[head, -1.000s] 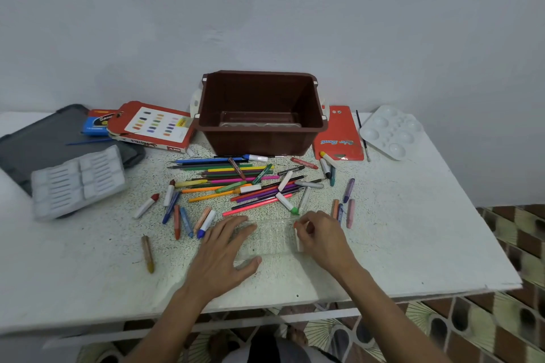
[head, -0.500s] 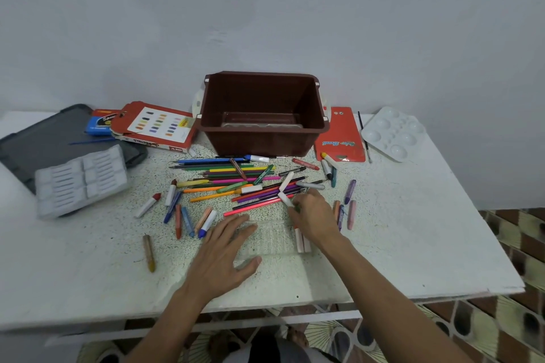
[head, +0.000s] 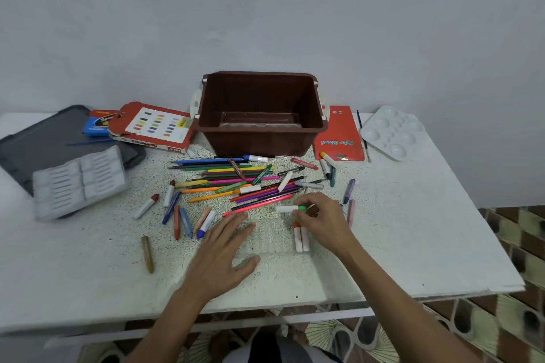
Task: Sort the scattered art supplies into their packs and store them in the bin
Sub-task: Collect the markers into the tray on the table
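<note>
Head view: the right hand (head: 321, 221) pinches a green-tipped crayon (head: 286, 209), which lies crosswise and sticks out to the left of its fingers. The clear tray (head: 271, 240) lies just nearer the person than that hand. The left hand (head: 221, 250) rests flat on the tray, fingers spread.

Plain grey wall (head: 265, 9); white table (head: 413, 244); patterned floor (head: 516, 230)

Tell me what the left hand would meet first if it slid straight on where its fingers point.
Probably the pink pencil, lying crosswise just beyond the fingertips of the left hand; whether they already touch it is unclear.
</note>
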`<act>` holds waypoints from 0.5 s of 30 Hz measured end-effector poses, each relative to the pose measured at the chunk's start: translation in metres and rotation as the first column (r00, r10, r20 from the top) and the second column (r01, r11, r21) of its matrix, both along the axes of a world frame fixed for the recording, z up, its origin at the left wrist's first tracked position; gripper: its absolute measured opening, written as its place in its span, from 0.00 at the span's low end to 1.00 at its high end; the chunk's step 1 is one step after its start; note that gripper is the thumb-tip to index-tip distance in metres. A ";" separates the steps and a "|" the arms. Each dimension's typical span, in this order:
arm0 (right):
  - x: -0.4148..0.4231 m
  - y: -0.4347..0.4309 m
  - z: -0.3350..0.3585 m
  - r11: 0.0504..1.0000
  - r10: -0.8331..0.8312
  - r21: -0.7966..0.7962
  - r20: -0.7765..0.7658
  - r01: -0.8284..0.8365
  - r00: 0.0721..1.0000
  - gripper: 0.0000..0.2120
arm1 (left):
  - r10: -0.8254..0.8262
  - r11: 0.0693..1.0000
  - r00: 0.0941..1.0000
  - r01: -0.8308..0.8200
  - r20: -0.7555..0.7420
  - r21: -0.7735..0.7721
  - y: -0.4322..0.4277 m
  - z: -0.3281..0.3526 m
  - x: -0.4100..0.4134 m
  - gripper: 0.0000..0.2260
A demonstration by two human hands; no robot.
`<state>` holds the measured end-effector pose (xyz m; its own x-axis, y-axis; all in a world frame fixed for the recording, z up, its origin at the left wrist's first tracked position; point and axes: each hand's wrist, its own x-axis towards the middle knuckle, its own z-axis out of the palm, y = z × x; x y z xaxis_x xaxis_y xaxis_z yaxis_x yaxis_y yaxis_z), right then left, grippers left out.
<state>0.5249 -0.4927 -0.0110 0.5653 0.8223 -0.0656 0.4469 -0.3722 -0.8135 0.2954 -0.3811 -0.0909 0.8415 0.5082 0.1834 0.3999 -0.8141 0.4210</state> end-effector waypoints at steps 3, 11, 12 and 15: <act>0.002 -0.005 0.002 1.000 0.007 0.019 -0.096 -0.005 0.995 0.07 | 0.000 1.000 1.000 0.000 0.005 0.005 0.000 0.001 0.000 0.28; 0.004 -0.006 0.006 0.988 0.122 -0.085 -0.093 -0.130 0.988 0.14 | -0.002 1.000 1.000 0.002 0.003 0.009 0.000 0.000 0.000 0.28; 0.004 -0.005 0.006 0.990 0.115 -0.076 -0.095 -0.122 0.989 0.14 | -0.002 1.000 1.000 0.002 0.002 0.007 0.000 0.000 0.000 0.28; 0.001 -0.003 0.006 0.993 0.100 -0.061 -0.078 -0.105 0.992 0.12 | 0.000 1.000 1.000 0.000 0.004 -0.001 -0.001 0.000 0.000 0.28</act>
<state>0.5264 -0.4956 -0.0049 0.4698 0.8682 -0.1598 0.4241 -0.3808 -0.8217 0.2952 -0.3819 -0.0907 0.8406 0.5088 0.1861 0.3986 -0.8135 0.4235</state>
